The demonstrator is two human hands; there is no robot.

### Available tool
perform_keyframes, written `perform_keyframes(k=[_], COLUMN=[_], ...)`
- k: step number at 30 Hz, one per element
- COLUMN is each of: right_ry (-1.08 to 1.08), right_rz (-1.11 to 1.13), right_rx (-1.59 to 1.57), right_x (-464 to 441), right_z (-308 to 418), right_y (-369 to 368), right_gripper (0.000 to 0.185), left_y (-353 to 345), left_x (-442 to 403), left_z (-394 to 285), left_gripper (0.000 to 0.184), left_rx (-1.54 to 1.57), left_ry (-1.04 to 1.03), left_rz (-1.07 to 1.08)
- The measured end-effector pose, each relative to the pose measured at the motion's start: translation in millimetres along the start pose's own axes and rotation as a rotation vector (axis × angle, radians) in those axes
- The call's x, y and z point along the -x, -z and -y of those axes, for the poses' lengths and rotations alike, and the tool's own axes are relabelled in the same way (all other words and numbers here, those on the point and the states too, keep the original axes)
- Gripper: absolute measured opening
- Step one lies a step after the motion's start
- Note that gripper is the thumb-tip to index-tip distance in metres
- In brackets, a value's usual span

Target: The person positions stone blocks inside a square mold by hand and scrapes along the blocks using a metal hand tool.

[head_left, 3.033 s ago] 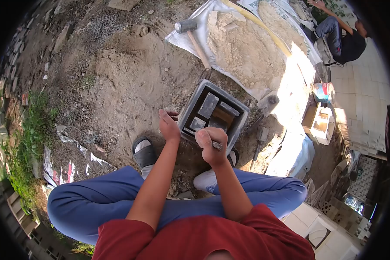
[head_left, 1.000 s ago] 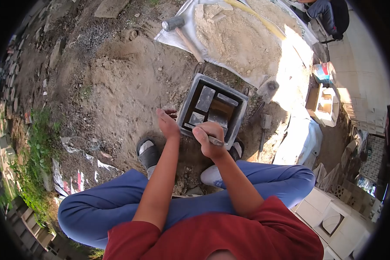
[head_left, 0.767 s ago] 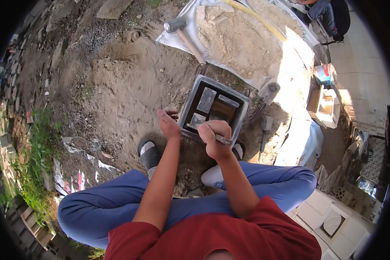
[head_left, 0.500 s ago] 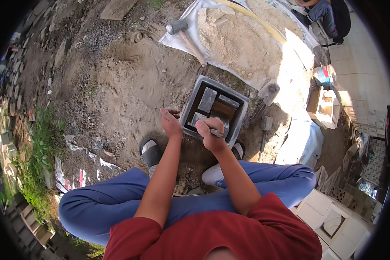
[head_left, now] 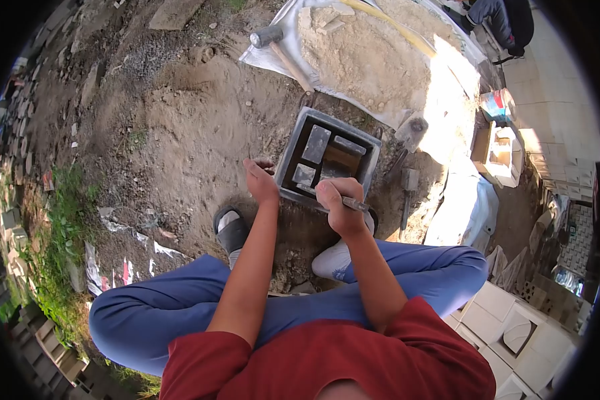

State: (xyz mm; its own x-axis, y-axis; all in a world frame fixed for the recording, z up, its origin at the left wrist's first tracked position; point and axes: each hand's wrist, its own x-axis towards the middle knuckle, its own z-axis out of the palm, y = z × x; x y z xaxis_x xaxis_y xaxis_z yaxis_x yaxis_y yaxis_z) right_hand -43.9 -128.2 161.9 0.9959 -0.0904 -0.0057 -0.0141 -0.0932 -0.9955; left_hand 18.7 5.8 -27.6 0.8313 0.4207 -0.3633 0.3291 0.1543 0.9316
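A square grey box-like mould (head_left: 375, 157) sits on the dirt between my feet, with several dark rectangular blocks standing inside it. One long block (head_left: 316, 144) is at its upper left and a smaller block (head_left: 304, 175) below that. Over the near side of the mould, my right hand (head_left: 341, 200) is closed around a slim grey hand tool (head_left: 355, 204); its other end pokes out left of the fist and its exact kind is unclear. My left hand (head_left: 263, 183) is beside the mould's left wall, thumb and fingers apart, holding nothing visible. Whether it touches the wall is unclear.
A mallet (head_left: 267, 37) lies at the edge of a white sheet bearing a sandy heap (head_left: 353, 60). Right of the mould are a trowel-like tool (head_left: 413, 133) and another small tool (head_left: 410, 179). A paint bucket (head_left: 497, 105) and a seated person (head_left: 503, 23) are farther right.
My right hand has moved slightly right and turned, swinging the tool's handle end outward to the right. My left hand has shifted slightly up beside the mould wall.
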Motion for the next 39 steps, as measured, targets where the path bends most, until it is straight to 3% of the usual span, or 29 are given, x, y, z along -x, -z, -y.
perform_keyframes(k=[2,4,11,13,16,18,20,21,25,27,29,30,32,33,35,37,39], right_ry=[0.163,0.236,0.166,0.167,0.168,0.212,0.086,0.146,0.137,0.158,0.180,0.219,0.057,0.019,0.024,0.003,0.030], right_rz=[0.068,0.063,-0.031,0.198,0.219,0.110,0.078,-0.022,0.148,0.145,0.060,0.077,0.042,0.022,0.022,0.050,0.041], right_rx=[0.164,0.123,0.062,0.162,0.172,0.139,0.130,0.090,0.130,0.125,0.128,0.122,0.098,0.059,0.007,-0.003,0.028], right_x=[1,8,1,1,12,3,1,3,8,23,18,12,11,11,16,19,28], right_z=[27,-9,-9,19,-46,-33,-28,-27,23,-34,-36,-33,-38,-31,-14,14,-9], right_y=[4,6,1,14,20,13,10,2,14,19,10,9,9,14,21,27,26], right_gripper=[0.035,0.035,0.032,0.030,0.029,0.029,0.028,0.036,0.038,0.036,0.036,0.036,0.039,0.041,0.040,0.039,0.039], left_y=[2,0,2,0,-1,-3,3,2,0,5,1,0,2,3,-1,-1,6], left_x=[2,-1,0,0,3,1,2,1,0,6,2,-1,2,6,11,10,17], left_z=[2,3,0,2,-10,-13,-6,-6,1,4,-9,-13,-13,-18,-28,-28,-26], left_gripper=[0.066,0.067,0.069,0.070,0.071,0.071,0.071,0.071,0.070,0.071,0.063,0.063,0.051,0.051,0.039,0.038,0.037], left_rx=[-0.022,-0.038,-0.090,-0.037,-0.118,-0.152,-0.209,-0.206,-0.158,-0.221,-0.352,-0.330,-0.590,-0.585,-0.624,-0.650,-0.682], left_ry=[-0.004,-0.023,-0.030,-0.040,-0.033,-0.053,-0.058,-0.057,-0.078,-0.102,-0.108,-0.137,-0.493,-0.506,-0.786,-0.749,-0.703], left_rz=[0.000,-0.005,0.015,-0.019,-0.030,-0.019,-0.013,-0.014,-0.038,-0.039,-0.016,-0.040,0.012,-0.011,0.033,0.051,0.097])
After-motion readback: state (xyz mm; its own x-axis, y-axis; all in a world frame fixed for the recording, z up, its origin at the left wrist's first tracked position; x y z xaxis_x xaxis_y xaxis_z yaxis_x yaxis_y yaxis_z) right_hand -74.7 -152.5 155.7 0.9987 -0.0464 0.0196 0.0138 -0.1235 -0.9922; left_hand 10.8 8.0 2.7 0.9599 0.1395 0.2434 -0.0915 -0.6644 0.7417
